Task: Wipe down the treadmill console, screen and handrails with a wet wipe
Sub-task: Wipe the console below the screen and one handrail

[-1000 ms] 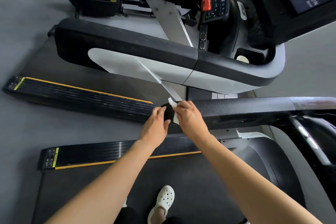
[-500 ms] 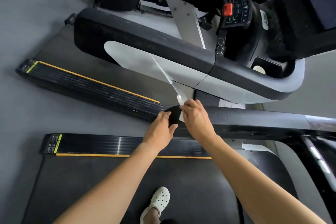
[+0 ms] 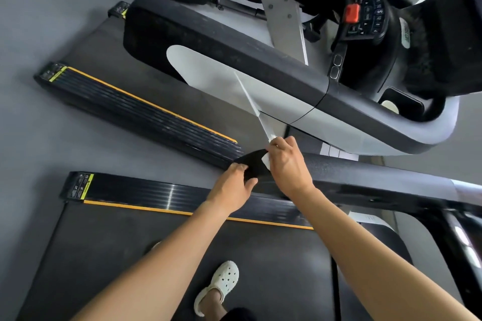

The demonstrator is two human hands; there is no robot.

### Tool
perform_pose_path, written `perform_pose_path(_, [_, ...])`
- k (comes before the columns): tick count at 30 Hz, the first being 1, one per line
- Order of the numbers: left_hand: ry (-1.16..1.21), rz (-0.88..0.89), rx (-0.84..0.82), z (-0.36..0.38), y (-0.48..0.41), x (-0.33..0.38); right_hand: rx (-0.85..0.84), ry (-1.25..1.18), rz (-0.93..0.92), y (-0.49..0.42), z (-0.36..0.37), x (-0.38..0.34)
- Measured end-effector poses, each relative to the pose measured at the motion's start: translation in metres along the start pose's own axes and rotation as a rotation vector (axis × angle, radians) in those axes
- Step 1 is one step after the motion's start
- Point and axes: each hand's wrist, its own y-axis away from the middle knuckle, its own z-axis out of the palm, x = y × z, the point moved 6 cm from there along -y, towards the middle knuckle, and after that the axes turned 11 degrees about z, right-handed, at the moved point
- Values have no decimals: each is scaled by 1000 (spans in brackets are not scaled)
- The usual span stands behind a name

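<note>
Item: wet wipe [image 3: 266, 162], white, crumpled, mostly hidden; a small corner shows at the thumb side of the right hand [image 3: 288, 164], whose fingers [image 3: 281, 144] are curled over the top of the handrail [image 3: 365, 173] and pinch the wipe against it. Item: left hand [image 3: 230, 191], just beside the right, not touching it; its fingers [image 3: 238, 168] are curled round the rail's rounded black end, thumb underneath, apparently steadying it. Item: handrail, black, textured; its long axis runs from the left fingertips, under the right palm, then well away past the right wrist toward the machine's front. Judgement: the wipe sits at the very end of the rail, so nearly all the rail's length lies on the far side of the right hand; the right hand, which carries the wipe, is the one placed to slide along that axis. Console and screen of this treadmill are not clearly in view.
</note>
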Motion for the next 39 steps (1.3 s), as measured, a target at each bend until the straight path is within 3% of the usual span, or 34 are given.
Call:
perform_pose_path(4, [12,8,17,1,1,-1,-115,-4,-223,19,11,-12])
perform_pose_path(9, [57,-5,-4,5,7,-9,-64,-145,61,10,7,19])
perform_pose_path(12, [63,-8,-12,6,10,-15,-47,-141,84,7,9,12])
perform_pose_path(19, [175,-60,55,11,10,-20,-243,-42,-229,30,49,-38])
perform_pose_path(22, [202,-96,58,12,12,-26,-205,-37,-222,27,46,-31])
perform_pose_path(29, [224,-107,41,14,15,-29,25,-164,76,11,19,2])
perform_pose_path(35, [190,-66,82,13,7,-17,-126,-153,-209,33,28,-28])
perform_pose_path(39, [192,-42,116,7,3,-3,14,-182,8,30,9,11])
